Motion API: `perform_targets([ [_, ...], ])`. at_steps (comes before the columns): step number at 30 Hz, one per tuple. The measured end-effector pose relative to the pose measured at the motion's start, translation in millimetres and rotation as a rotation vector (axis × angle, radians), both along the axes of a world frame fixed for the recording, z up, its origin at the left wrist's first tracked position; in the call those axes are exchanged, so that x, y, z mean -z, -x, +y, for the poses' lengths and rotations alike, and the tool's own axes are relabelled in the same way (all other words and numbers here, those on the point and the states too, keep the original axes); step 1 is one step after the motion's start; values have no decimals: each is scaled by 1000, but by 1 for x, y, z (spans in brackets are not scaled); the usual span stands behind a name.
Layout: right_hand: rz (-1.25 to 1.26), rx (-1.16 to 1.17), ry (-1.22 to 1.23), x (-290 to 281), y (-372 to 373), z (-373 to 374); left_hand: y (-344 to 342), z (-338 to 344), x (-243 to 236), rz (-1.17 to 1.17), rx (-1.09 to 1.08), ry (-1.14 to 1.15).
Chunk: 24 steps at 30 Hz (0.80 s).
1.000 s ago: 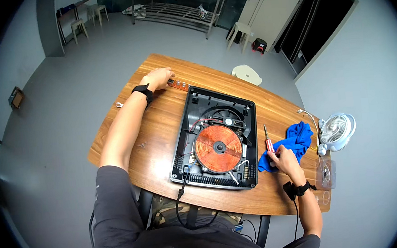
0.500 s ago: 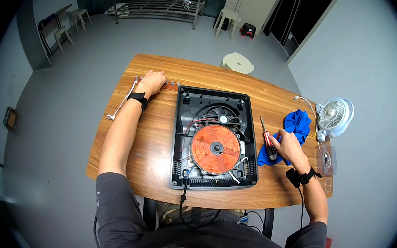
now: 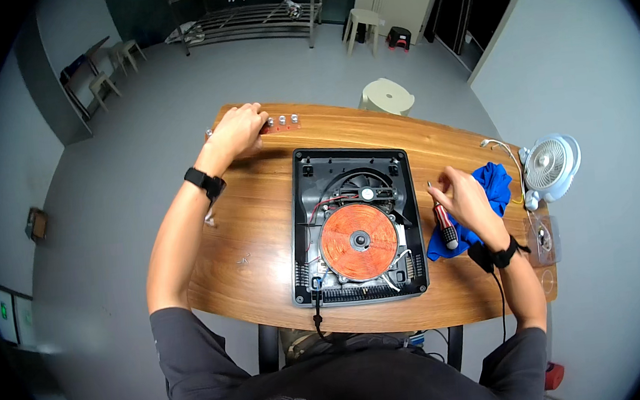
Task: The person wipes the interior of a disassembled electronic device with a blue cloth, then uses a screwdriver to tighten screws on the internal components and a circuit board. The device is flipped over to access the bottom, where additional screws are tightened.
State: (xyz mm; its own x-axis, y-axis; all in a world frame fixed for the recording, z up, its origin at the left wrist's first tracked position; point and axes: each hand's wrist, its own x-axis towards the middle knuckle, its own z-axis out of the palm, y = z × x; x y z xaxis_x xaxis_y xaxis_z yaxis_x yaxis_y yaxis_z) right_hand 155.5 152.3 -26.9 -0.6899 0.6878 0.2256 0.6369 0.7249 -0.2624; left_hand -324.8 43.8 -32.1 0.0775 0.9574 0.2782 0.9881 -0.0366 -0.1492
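Observation:
My left hand [image 3: 239, 133] reaches to the far left edge of the table, fingers curled down over a reddish strip [image 3: 281, 129] that bears several round silver knobs. Whatever its fingertips hold is hidden beneath the hand. My right hand [image 3: 467, 197] is beside a screwdriver [image 3: 446, 228] with a red and black handle, lying partly on a blue cloth [image 3: 493, 186]. The thumb passes over the shaft, apart from the curved index finger. Between my arms lies an opened induction cooker [image 3: 302, 194], its copper coil [image 3: 353, 235] and black cooling fan [image 3: 360, 185] exposed.
A light-blue desk fan [image 3: 548, 169] stands at the table's right edge, near a clear plastic box [image 3: 543, 241]. Small metal pieces [image 3: 243, 259] lie on the wood left of the cooker. A black cable [image 3: 317, 320] hangs over the near edge. A stool [image 3: 387, 97] stands beyond the table.
My right hand has moved from the screwdriver's handle up toward its tip; the screwdriver stays in place. My left hand remains at the strip, its arm shifted, and the view has tilted slightly.

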Motion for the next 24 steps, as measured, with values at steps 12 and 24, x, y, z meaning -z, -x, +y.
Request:
perform_targets([
  [12, 85, -240, -29, -17, 65, 31, -119, 27, -49, -152, 249, 179],
  [24, -54, -320, 162, 2, 64, 69, -185, 73, -21, -242, 324, 323],
])
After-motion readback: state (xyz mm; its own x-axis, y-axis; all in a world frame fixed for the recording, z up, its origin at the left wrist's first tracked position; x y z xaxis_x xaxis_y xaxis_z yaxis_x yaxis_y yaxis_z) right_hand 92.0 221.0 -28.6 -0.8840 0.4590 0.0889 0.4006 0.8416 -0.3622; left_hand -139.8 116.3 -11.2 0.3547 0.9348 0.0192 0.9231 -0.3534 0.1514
